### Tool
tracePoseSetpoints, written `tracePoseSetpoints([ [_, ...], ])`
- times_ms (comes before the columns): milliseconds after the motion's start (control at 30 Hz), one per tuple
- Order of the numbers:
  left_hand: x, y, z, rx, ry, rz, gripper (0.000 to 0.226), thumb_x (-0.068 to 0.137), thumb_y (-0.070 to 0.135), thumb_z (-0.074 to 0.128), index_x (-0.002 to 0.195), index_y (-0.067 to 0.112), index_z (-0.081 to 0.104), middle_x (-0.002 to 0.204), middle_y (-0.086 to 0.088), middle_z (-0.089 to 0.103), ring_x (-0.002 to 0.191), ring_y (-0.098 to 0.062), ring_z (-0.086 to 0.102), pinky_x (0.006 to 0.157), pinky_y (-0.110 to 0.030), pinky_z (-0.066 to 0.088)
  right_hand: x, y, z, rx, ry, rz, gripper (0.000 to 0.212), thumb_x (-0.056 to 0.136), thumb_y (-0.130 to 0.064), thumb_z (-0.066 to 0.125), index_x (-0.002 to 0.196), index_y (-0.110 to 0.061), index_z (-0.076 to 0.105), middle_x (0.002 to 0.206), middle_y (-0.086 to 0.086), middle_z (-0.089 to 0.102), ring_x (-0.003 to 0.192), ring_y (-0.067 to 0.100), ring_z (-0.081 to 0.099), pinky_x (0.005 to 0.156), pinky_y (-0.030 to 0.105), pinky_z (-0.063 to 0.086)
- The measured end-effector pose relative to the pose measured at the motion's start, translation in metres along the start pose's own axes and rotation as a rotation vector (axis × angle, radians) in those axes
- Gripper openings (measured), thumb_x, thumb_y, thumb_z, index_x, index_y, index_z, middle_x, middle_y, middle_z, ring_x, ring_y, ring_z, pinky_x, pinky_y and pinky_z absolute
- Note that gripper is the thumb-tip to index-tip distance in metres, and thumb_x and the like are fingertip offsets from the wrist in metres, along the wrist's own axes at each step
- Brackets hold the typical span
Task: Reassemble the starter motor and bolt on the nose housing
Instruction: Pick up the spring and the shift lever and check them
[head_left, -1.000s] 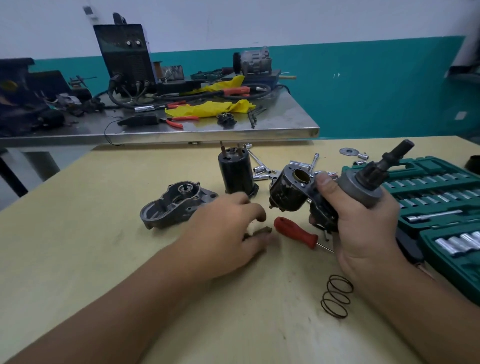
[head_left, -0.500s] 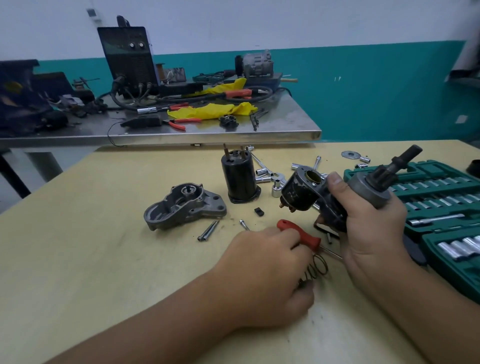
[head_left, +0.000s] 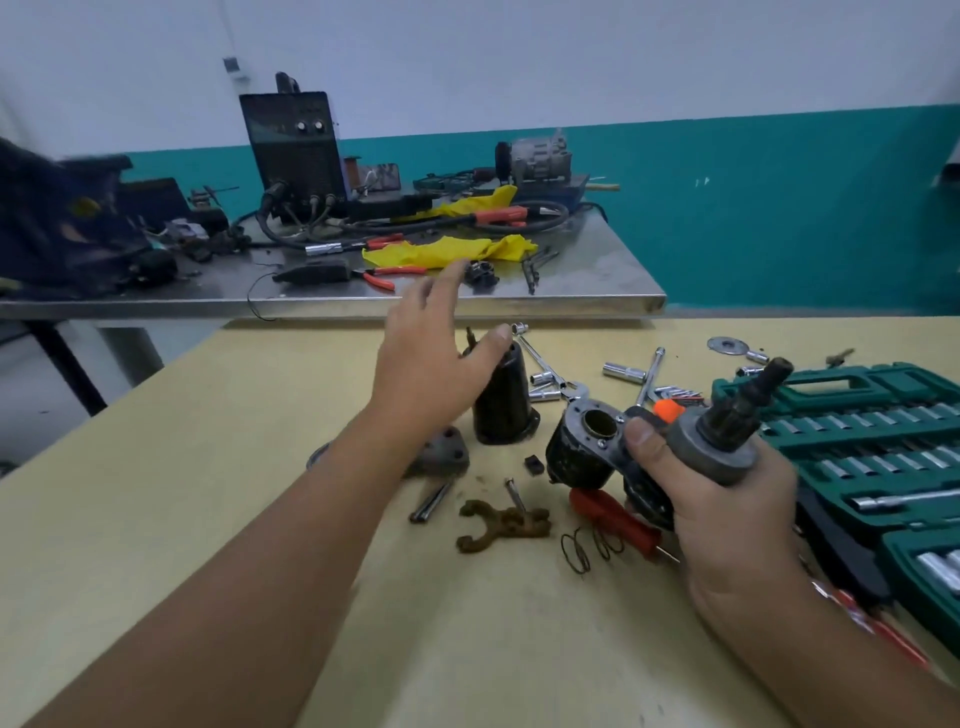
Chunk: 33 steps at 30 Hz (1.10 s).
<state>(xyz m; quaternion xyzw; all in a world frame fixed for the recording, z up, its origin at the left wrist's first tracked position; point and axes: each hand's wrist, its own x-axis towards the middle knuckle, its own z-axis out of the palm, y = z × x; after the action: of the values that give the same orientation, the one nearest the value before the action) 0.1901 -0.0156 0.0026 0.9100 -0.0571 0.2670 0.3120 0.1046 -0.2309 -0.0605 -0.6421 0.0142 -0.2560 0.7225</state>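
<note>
I see the right hand (head_left: 727, 499) at four o'clock in the head view, fingers and thumb wrapped around a grey motor part (head_left: 711, 447) whose toothed shaft (head_left: 758, 389) points up toward one o'clock. A dark end plate with a brass-lined hole (head_left: 597, 431) hangs off the same assembly at its nine o'clock side, held just above the yellow table (head_left: 208, 467).

I see the left hand (head_left: 431, 358) raised at twelve o'clock of centre, fingers spread and straight, gripping nothing; its thumb tip lies at the top edge of the black cylinder (head_left: 501, 405). I cannot tell whether it touches. The cylinder stands upright on the table just beside the held assembly, at its ten o'clock.

The nose housing (head_left: 441, 457) lies on the table under the left forearm, mostly hidden.

At six o'clock of the cylinder lie a rusty fork lever (head_left: 498, 525), a bolt (head_left: 431, 501), a pin (head_left: 514, 493), a small black block (head_left: 533, 464), a thin wire spring (head_left: 592, 548) and a red-handled screwdriver (head_left: 618, 519), the last partly behind the right hand.

A green socket case (head_left: 857, 447) sits open at three o'clock. Loose sockets (head_left: 623, 372) and a washer (head_left: 727, 345) lie at one o'clock. A steel bench (head_left: 597, 280) with a yellow cloth (head_left: 447, 252) stands beyond.
</note>
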Motion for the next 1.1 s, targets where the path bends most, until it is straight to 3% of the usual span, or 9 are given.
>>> tracePoseSetpoints([
  [67,0.02,-0.001,0.006,-0.125,-0.195,-0.039,0.054,0.096,0.05,0.065,0.145,0.032,0.053,0.139,0.003,0.058,0.131,-0.021,0.052,0.094,-0.03,0.046,0.0,0.002,0.0,-0.028,-0.025,-0.008,0.072,0.046,-0.075,0.086,0.081,-0.014,0.072,0.08,0.007,0.076,0.077,0.026,0.075,0.072,0.047,0.061],
  [167,0.023,-0.009,0.013,-0.128,-0.281,0.042,0.038,0.086,0.046,0.079,0.12,0.031,0.071,0.108,0.012,0.066,0.105,-0.013,0.061,0.074,-0.014,0.04,0.002,0.005,-0.002,-0.054,-0.062,-0.038,0.068,0.053,-0.067,0.086,0.081,-0.007,0.071,0.08,0.009,0.076,0.077,0.027,0.074,0.068,0.041,0.059],
  [333,0.018,-0.016,0.022,-0.145,-0.217,0.039,0.043,0.079,0.037,0.087,0.118,0.034,0.071,0.109,0.009,0.065,0.099,-0.012,0.059,0.08,-0.019,0.042,0.006,0.012,-0.003,-0.033,-0.059,-0.014,0.064,0.053,-0.063,0.087,0.08,-0.008,0.07,0.08,0.008,0.075,0.074,0.023,0.073,0.063,0.034,0.056],
  [533,0.02,-0.024,0.017,-0.179,-0.034,-0.061,0.037,0.078,0.035,0.088,0.112,0.031,0.074,0.103,0.007,0.068,0.088,-0.004,0.058,0.074,-0.012,0.043,0.007,0.015,-0.006,-0.015,-0.031,0.007,0.076,0.043,-0.076,0.089,0.087,-0.016,0.073,0.088,0.009,0.078,0.084,0.03,0.076,0.069,0.053,0.062],
  [667,0.018,-0.027,0.003,-0.087,-0.199,-0.014,0.058,0.078,0.037,0.088,0.131,0.032,0.066,0.122,0.007,0.064,0.112,-0.014,0.059,0.099,-0.037,0.053,0.006,0.012,-0.005,-0.004,-0.022,0.003,0.069,0.038,-0.079,0.087,0.085,-0.03,0.075,0.089,0.004,0.078,0.085,0.025,0.077,0.074,0.055,0.063],
  [767,0.011,-0.039,-0.021,-0.127,-0.24,-0.058,0.07,0.081,0.05,0.083,0.142,0.04,0.051,0.131,0.01,0.059,0.114,-0.01,0.06,0.091,-0.039,0.054,0.005,0.009,-0.005,-0.019,-0.035,-0.005,0.069,0.038,-0.08,0.086,0.085,-0.03,0.074,0.089,0.004,0.078,0.087,0.026,0.077,0.076,0.06,0.062],
  [867,-0.019,-0.066,-0.052,-0.042,-0.175,-0.034,0.039,0.077,0.069,0.07,0.1,0.038,0.065,0.11,0.016,0.066,0.102,-0.004,0.064,0.078,-0.034,0.057,0.005,0.009,-0.005,-0.012,-0.039,-0.007,0.069,0.038,-0.081,0.086,0.086,-0.033,0.075,0.092,0.003,0.079,0.088,0.025,0.077,0.077,0.06,0.062],
  [933,-0.046,-0.084,-0.067,0.07,-0.327,0.054,0.045,0.071,0.078,0.064,0.09,0.038,0.069,0.117,0.014,0.064,0.108,-0.006,0.059,0.087,-0.041,0.057,0.005,0.007,-0.005,-0.008,-0.038,-0.019,0.066,0.039,-0.081,0.086,0.084,-0.035,0.075,0.092,0.002,0.079,0.089,0.023,0.077,0.078,0.059,0.062],
  [1100,-0.064,-0.102,-0.063,0.401,-0.485,0.034,0.083,0.066,0.092,0.048,0.129,0.041,0.068,0.159,0.001,0.036,0.141,-0.023,0.033,0.112,-0.047,0.041,0.003,0.006,-0.003,-0.028,-0.049,-0.03,0.078,0.041,-0.079,0.087,0.093,-0.022,0.074,0.098,0.005,0.078,0.093,0.026,0.076,0.081,0.06,0.061],
])
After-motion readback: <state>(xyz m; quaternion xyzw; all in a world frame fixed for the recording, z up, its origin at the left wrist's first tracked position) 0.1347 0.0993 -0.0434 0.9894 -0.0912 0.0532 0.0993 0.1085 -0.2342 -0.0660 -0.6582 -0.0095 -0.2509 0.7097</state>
